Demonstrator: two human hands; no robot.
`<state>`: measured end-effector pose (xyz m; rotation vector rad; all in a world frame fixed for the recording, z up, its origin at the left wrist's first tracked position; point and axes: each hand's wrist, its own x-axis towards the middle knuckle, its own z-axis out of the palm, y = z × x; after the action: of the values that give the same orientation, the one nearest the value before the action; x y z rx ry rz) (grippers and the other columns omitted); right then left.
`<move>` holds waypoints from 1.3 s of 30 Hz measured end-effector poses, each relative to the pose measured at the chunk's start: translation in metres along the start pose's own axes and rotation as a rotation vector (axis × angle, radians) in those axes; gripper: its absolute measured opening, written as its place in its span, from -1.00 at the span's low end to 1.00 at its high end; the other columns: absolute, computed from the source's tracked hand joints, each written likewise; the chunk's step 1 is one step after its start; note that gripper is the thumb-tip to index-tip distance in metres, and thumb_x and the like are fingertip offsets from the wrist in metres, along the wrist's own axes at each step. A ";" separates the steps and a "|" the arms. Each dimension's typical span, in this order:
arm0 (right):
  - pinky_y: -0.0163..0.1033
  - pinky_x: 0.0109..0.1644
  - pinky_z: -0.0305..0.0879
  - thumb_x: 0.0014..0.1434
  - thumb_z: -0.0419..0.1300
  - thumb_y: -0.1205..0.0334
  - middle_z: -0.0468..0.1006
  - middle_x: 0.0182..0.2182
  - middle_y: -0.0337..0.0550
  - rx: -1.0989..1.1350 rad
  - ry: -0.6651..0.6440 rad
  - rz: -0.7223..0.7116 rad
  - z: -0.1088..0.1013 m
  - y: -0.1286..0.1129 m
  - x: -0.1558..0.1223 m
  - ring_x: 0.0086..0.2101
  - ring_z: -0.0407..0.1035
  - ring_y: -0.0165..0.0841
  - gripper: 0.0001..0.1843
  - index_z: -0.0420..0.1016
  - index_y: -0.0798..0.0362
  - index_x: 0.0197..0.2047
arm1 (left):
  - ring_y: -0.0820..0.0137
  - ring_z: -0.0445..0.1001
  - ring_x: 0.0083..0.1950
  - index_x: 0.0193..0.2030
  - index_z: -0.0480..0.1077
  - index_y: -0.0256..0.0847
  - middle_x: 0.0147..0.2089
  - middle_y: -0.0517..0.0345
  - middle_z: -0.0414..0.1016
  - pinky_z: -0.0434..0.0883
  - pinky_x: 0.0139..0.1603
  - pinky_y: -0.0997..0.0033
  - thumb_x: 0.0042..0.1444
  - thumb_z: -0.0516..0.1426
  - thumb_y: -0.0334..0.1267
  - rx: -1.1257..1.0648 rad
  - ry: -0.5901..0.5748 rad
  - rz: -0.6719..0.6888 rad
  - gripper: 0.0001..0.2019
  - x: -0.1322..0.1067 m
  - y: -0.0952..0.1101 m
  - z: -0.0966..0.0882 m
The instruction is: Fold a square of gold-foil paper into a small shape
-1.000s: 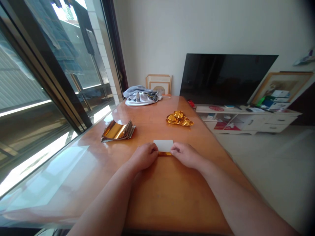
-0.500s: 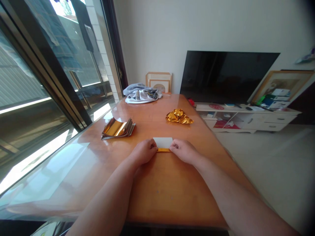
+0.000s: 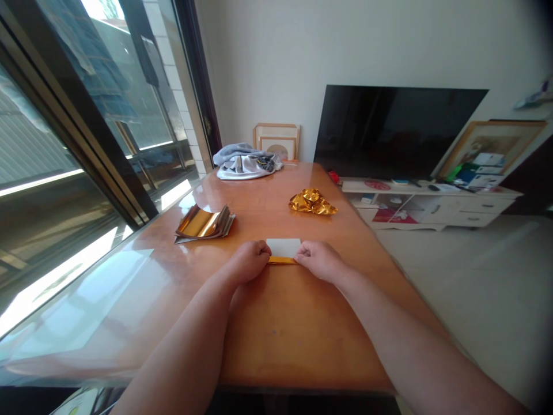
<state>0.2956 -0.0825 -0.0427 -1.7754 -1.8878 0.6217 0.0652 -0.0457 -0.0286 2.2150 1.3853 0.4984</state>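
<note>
L hand (image 3: 248, 262): fingers curled, pinching L edge of white-backed gold foil sheet (image 3: 283, 249)
R hand (image 3: 317, 260): pinching R edge, same sheet
Sheet: flat on wooden table (image 3: 302, 340), between hands, touching both
Fwd-L: foil stack (image 3: 204, 223)
Fwd-R: crumpled gold foil (image 3: 311, 202)

Near the window edge of the glossy wooden table (image 3: 276, 351) lies a curling stack of gold foil sheets (image 3: 203, 223), and a crumpled gold foil wad (image 3: 313, 202) sits toward the opposite edge. A grey-and-white cloth bundle (image 3: 247, 162) rests at the far edge, before a framed picture (image 3: 276, 141). Beyond the table stand a flat-screen TV (image 3: 400, 131) and a low white cabinet (image 3: 432, 210)
</note>
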 end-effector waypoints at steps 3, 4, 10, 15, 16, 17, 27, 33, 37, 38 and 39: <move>-0.34 -0.48 0.00 0.10 0.24 0.07 0.58 -0.48 -0.27 0.025 -0.013 0.014 0.001 0.003 0.002 -0.50 0.34 -0.41 -0.81 0.53 0.01 -0.39 | 0.35 0.46 -0.33 -0.29 0.50 -0.21 -0.35 0.14 0.56 0.28 -0.37 0.45 0.06 0.07 -0.30 -0.008 -0.002 -0.011 -0.82 0.001 -0.001 -0.001; -0.35 -0.49 0.00 0.10 0.24 0.06 0.57 -0.50 -0.28 0.033 -0.017 0.018 0.002 0.004 0.003 -0.52 0.33 -0.42 -0.80 0.52 0.02 -0.39 | 0.35 0.46 -0.33 -0.29 0.49 -0.22 -0.35 0.14 0.55 0.28 -0.38 0.45 0.06 0.07 -0.29 -0.011 -0.003 -0.013 -0.83 0.002 -0.001 -0.001; -0.35 -0.51 0.01 0.09 0.22 0.07 0.54 -0.52 -0.31 0.065 -0.035 0.020 0.003 0.007 0.005 -0.55 0.30 -0.45 -0.80 0.52 0.02 -0.39 | 0.37 0.45 -0.34 -0.31 0.49 -0.22 -0.36 0.17 0.54 0.28 -0.38 0.46 0.03 0.09 -0.29 -0.028 -0.027 -0.005 -0.84 0.001 -0.003 -0.002; -0.36 -0.50 0.02 0.08 0.23 0.07 0.54 -0.51 -0.30 0.064 -0.034 0.014 0.002 0.007 0.005 -0.54 0.30 -0.45 -0.80 0.52 0.03 -0.39 | 0.40 0.42 -0.40 -0.34 0.48 -0.23 -0.41 0.19 0.51 0.25 -0.43 0.48 0.03 0.08 -0.30 -0.029 -0.052 -0.002 -0.84 0.000 0.000 -0.003; -0.36 -0.50 0.02 0.08 0.23 0.08 0.54 -0.52 -0.30 0.061 -0.033 0.013 0.002 0.007 0.005 -0.54 0.30 -0.45 -0.81 0.52 0.03 -0.39 | 0.41 0.41 -0.41 -0.35 0.48 -0.23 -0.42 0.20 0.50 0.24 -0.44 0.48 0.03 0.07 -0.31 -0.025 -0.054 0.000 -0.85 0.000 0.000 -0.003; -0.35 -0.50 0.01 0.08 0.23 0.08 0.54 -0.52 -0.30 0.056 -0.031 0.012 0.003 0.007 0.005 -0.54 0.30 -0.45 -0.80 0.51 0.03 -0.40 | 0.41 0.41 -0.41 -0.36 0.48 -0.23 -0.43 0.20 0.50 0.24 -0.44 0.48 0.03 0.07 -0.31 -0.020 -0.055 0.003 -0.85 0.000 -0.001 -0.003; -0.35 -0.48 -0.01 0.07 0.26 0.11 0.56 -0.50 -0.28 0.012 -0.008 0.007 0.003 0.005 0.005 -0.52 0.32 -0.43 -0.84 0.51 0.02 -0.40 | 0.36 0.44 -0.29 -0.36 0.47 -0.19 -0.30 0.12 0.54 0.29 -0.31 0.45 0.03 0.09 -0.37 0.137 0.015 0.099 -0.88 -0.002 0.002 0.005; -0.34 -0.46 0.02 0.08 0.26 0.10 0.57 -0.47 -0.27 -0.005 0.004 -0.011 0.005 0.005 0.003 -0.49 0.35 -0.41 -0.84 0.52 0.01 -0.40 | 0.28 0.43 -0.23 -0.37 0.44 -0.19 -0.28 0.03 0.50 0.30 -0.18 0.35 0.08 0.07 -0.37 0.282 0.055 0.145 -0.88 -0.004 0.010 0.007; -0.35 -0.44 0.04 0.09 0.26 0.11 0.58 -0.45 -0.26 -0.018 0.014 -0.023 0.005 0.005 0.003 -0.46 0.36 -0.40 -0.85 0.49 0.00 -0.40 | 0.23 0.42 -0.18 -0.35 0.43 -0.18 -0.25 -0.01 0.49 0.30 -0.12 0.28 0.11 0.06 -0.38 0.349 0.070 0.158 -0.87 -0.007 0.014 0.008; -0.35 -0.44 0.04 0.09 0.26 0.11 0.58 -0.44 -0.26 -0.020 0.014 -0.026 0.005 0.004 0.003 -0.45 0.36 -0.40 -0.85 0.49 0.00 -0.40 | 0.22 0.42 -0.17 -0.35 0.43 -0.18 -0.24 -0.02 0.49 0.30 -0.10 0.26 0.12 0.06 -0.38 0.360 0.074 0.158 -0.87 -0.008 0.015 0.008; -0.35 -0.43 0.05 0.09 0.27 0.12 0.58 -0.44 -0.27 -0.022 0.012 -0.027 0.005 0.004 0.003 -0.45 0.37 -0.40 -0.86 0.49 0.00 -0.39 | 0.21 0.41 -0.15 -0.34 0.43 -0.18 -0.23 -0.02 0.49 0.30 -0.08 0.25 0.12 0.06 -0.38 0.373 0.077 0.157 -0.87 -0.009 0.016 0.007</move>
<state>0.2954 -0.0791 -0.0491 -1.7600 -1.9146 0.5815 0.0766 -0.0613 -0.0259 2.6441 1.4466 0.4079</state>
